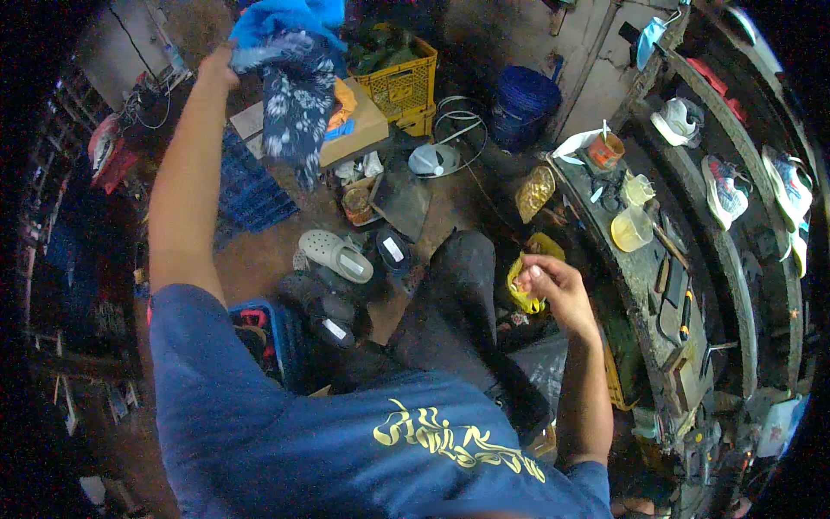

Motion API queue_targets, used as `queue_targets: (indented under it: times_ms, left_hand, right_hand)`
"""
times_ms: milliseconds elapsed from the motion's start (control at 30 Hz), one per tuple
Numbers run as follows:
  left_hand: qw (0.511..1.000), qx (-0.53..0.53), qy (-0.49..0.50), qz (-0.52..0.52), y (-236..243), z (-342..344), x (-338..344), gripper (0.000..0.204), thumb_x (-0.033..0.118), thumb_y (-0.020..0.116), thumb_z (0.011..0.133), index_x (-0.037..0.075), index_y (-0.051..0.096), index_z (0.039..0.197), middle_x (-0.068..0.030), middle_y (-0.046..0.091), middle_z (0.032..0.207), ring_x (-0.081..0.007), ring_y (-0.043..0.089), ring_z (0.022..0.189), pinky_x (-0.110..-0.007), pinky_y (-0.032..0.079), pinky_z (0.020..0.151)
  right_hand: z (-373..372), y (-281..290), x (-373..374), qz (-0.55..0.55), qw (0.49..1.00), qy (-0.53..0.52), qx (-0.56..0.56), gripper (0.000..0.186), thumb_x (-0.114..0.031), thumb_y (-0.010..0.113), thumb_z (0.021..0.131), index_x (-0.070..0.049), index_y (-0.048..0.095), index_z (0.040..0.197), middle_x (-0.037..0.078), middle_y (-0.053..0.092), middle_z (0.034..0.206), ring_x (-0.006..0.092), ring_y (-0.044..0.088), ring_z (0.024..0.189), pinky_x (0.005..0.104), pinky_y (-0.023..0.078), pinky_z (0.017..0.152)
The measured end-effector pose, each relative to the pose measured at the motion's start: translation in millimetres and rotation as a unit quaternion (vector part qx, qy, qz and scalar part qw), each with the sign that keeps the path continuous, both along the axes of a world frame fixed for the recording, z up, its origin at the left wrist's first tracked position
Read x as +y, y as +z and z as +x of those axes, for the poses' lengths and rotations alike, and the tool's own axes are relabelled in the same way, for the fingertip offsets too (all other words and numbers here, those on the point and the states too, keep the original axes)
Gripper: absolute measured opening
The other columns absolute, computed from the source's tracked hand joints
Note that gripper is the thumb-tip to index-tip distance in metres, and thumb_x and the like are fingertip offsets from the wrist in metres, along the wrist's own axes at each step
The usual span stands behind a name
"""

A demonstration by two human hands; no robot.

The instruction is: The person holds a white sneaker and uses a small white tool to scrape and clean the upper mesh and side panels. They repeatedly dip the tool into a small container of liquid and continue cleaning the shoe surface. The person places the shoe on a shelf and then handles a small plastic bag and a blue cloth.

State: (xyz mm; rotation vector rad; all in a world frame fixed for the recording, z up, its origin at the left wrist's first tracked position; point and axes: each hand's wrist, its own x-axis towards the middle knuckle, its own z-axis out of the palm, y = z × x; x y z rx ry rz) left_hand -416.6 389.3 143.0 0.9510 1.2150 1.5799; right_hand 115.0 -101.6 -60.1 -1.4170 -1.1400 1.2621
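At the upper left my left arm is stretched far out. My left hand point(223, 67) is closed on the edge of a cloth bundle; its fingertips are partly hidden. A bright blue cloth point(290, 19) lies at the top of it, and a navy cloth with white patterns point(298, 99) hangs down in front of a cardboard box point(367, 121). My right hand point(558, 285) hovers above my knee's right side with fingers curled together; I cannot make out anything in them. Just behind it is a yellow plastic bag point(524, 294).
Several clogs, one of them grey point(335, 256), lie on the floor before me. A yellow crate point(402, 82) and a blue bucket point(523, 97) stand behind. On the right, a bench point(644, 285) bears a yellowish cup point(631, 228) and tools; shelves beyond hold sneakers point(724, 192).
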Motion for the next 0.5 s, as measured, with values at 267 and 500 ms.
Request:
queue_targets:
  times_ms: [267,500]
  left_hand:
    - [0.988,-0.063,0.091,-0.106,-135,-49,66,0.086,0.032,0.085,0.086,0.002,0.041,0.153,-0.0156,0.053,0.152,-0.0348,0.057,0.130,-0.055,0.047,0.102]
    - [0.987,0.099,-0.118,-0.038,-99,21,-94,0.052,0.022,0.076,0.094,0.007,0.060,0.141,-0.0099,0.069,0.123,-0.0213,0.065,0.111,-0.042,0.052,0.094]
  right_hand:
    - [26,-54,-49,-0.090,0.994,-0.059,0.002,0.034,-0.024,0.065,0.103,0.001,0.066,0.126,0.003,0.070,0.095,0.0106,0.064,0.083,0.0271,0.054,0.075]
    - [36,-50,-49,-0.018,0.995,-0.102,-0.006,0.031,-0.018,0.070,0.099,0.001,0.067,0.124,0.003,0.070,0.094,0.0102,0.064,0.081,0.0264,0.054,0.072]
